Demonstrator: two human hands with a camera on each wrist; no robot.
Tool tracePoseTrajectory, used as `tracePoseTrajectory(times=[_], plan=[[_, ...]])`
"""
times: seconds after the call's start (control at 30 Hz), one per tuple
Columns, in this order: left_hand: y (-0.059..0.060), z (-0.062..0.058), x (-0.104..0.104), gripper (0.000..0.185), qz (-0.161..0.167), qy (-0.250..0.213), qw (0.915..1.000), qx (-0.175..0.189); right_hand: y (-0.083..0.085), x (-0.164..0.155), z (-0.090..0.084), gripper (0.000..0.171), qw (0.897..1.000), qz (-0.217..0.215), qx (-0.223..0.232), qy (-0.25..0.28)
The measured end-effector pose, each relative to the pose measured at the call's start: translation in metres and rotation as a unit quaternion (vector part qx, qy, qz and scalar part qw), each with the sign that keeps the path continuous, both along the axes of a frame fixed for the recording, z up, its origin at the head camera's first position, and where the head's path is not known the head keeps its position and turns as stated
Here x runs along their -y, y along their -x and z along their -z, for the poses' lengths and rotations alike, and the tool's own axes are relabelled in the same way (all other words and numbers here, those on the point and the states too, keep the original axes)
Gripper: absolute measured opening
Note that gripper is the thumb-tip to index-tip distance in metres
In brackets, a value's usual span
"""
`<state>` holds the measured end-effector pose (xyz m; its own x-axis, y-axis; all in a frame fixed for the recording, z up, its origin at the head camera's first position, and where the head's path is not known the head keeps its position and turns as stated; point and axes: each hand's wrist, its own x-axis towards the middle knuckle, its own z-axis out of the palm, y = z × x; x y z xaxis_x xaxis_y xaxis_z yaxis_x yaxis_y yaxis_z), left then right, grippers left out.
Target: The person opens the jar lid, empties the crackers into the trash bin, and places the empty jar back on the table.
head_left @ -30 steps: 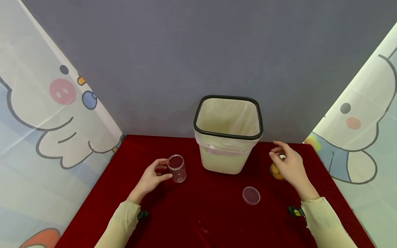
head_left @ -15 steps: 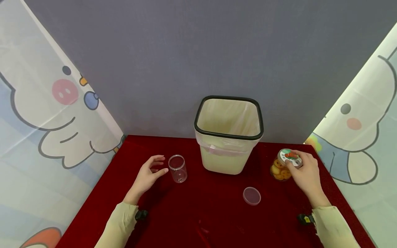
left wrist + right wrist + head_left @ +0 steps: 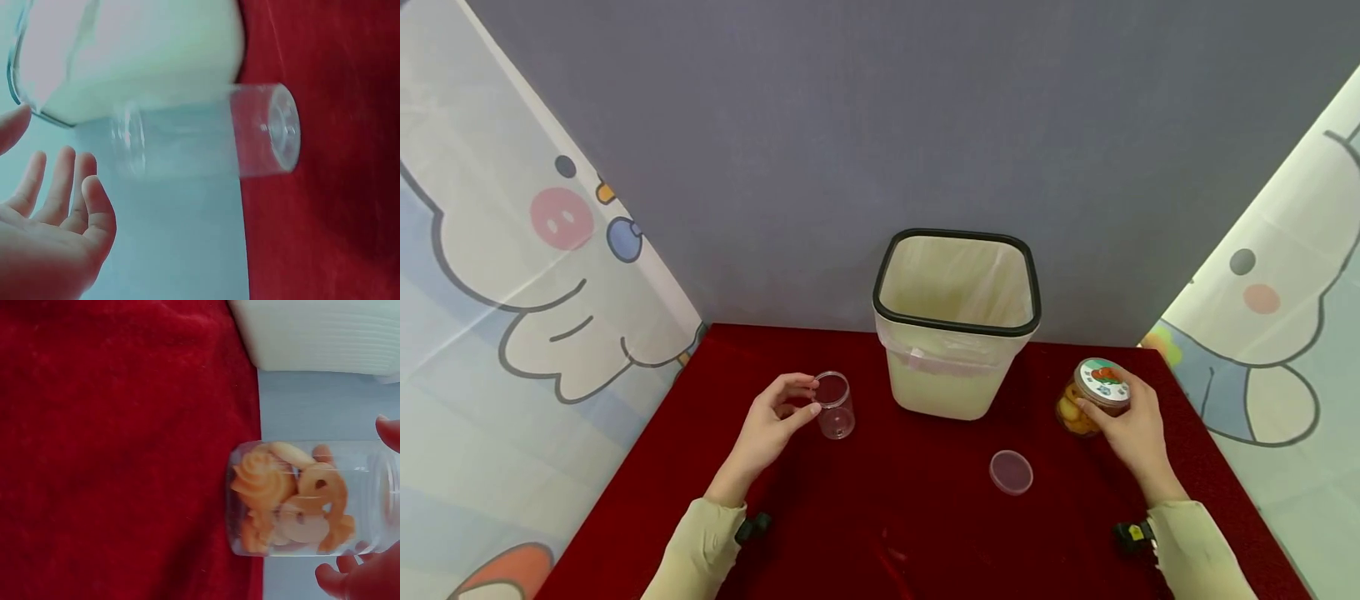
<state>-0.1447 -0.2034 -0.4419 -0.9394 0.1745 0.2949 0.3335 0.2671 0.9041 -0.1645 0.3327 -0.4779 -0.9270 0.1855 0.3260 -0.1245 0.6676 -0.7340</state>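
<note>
A red table [image 3: 880, 533] carries everything here, and I will go from its left side to its right.

Toward the left edge stands an empty clear jar [image 3: 834, 404], upright, with no lid on. The left hand [image 3: 772, 429] is right beside it. In the head view the thumb and one finger seem to touch the jar near its rim. In the left wrist view the fingers [image 3: 75, 194] look loose and a bit apart from the glass, so I cannot tell if they really pinch it.

In the middle, near the back edge, sits a cream bin [image 3: 957, 321] with a black rim and a bag inside. From here the bag looks like it has nothing in it.

In front of the bin, closer to the near edge, a small clear lid [image 3: 1011, 472] lies flat on the cloth. It is well apart from both hands.

Toward the right edge stands a cookie jar [image 3: 1092, 396] with a picture lid on top. The right hand [image 3: 1131, 429] curls round it near the top. In the right wrist view the cookies [image 3: 290, 500] fill the bottom part.

So I think the work is only just starting. One jar is open and empty with its lid off. The cookie jar is closed and full.
</note>
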Motion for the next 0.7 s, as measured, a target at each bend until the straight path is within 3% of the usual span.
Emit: tracePoseTrajectory(times=[0.23, 0.53, 0.7], plan=[[-0.016, -0.014, -0.022, 0.031, 0.05, 0.001, 0.9987, -0.008, 0.003, 0.0, 0.01, 0.092, 0.999, 0.007, 0.028, 0.033], [-0.021, 0.008, -0.046, 0.024, 0.11, 0.007, 0.9937, 0.022, 0.003, 0.001, 0.021, 0.116, 0.987, 0.034, 0.059, 0.148], [-0.023, 0.017, -0.06, 0.026, 0.146, 0.0, 0.9881, 0.05, 0.006, 0.003, 0.025, 0.11, 0.974, 0.039, 0.094, 0.202]])
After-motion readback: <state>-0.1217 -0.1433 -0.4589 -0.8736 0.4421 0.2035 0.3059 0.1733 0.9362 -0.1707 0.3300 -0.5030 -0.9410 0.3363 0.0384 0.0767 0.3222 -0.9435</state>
